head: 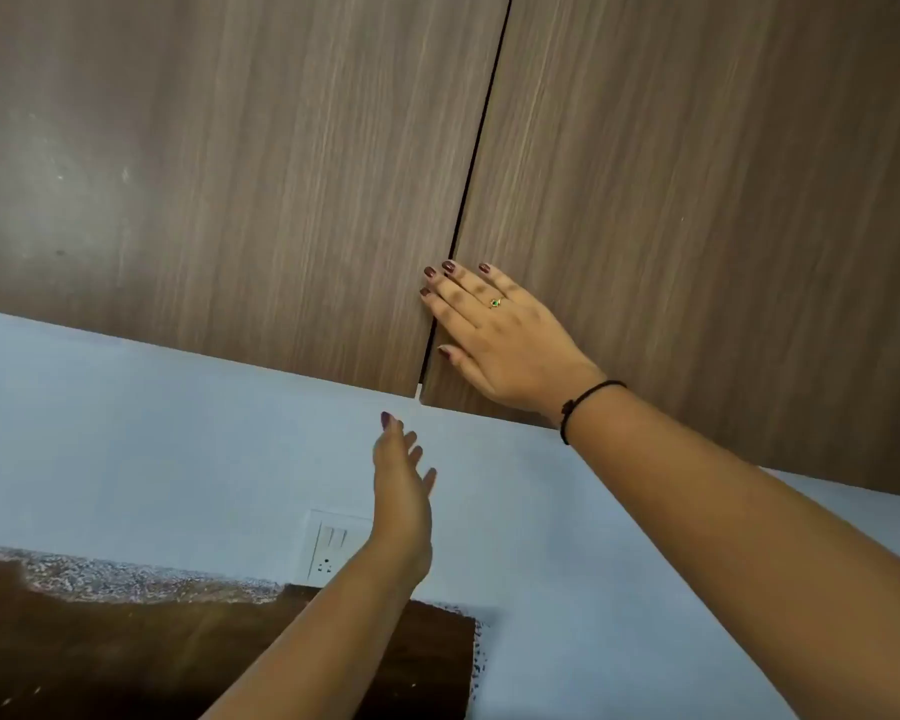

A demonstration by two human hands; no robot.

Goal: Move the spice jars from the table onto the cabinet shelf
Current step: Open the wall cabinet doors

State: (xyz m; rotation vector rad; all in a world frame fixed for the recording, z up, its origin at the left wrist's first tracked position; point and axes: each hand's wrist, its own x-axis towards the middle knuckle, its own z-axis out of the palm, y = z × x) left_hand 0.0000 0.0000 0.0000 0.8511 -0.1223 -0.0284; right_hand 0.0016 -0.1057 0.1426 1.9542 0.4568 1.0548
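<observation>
Wall cabinet of dark brown wood-grain laminate, seen from below. Its flat left door and right door stand closed, meeting at a narrow black seam that slants from upper right to lower left in the view. The grain runs parallel to the seam, along each door's long axis. The shelf is hidden behind the doors, and where the spice jars are cannot be told.

The right grip, a bare hand, lies flat on the right door near its lower inner corner. Its fingers are straight and slightly spread, pointing up and left, with the tips crossing the seam; it holds nothing. It bears a gold ring with a green stone, and a black cord bracelet circles the wrist.

The left grip, seen edge-on, is raised just below the doors' lower edge. Its fingers are loosely extended upward, apart from the cabinet and holding nothing.

Behind it are a smooth pale blue-white wall and a white rectangular switch-and-socket plate. At lower left lies a dark brown glossy slab with a speckled grey edge.
</observation>
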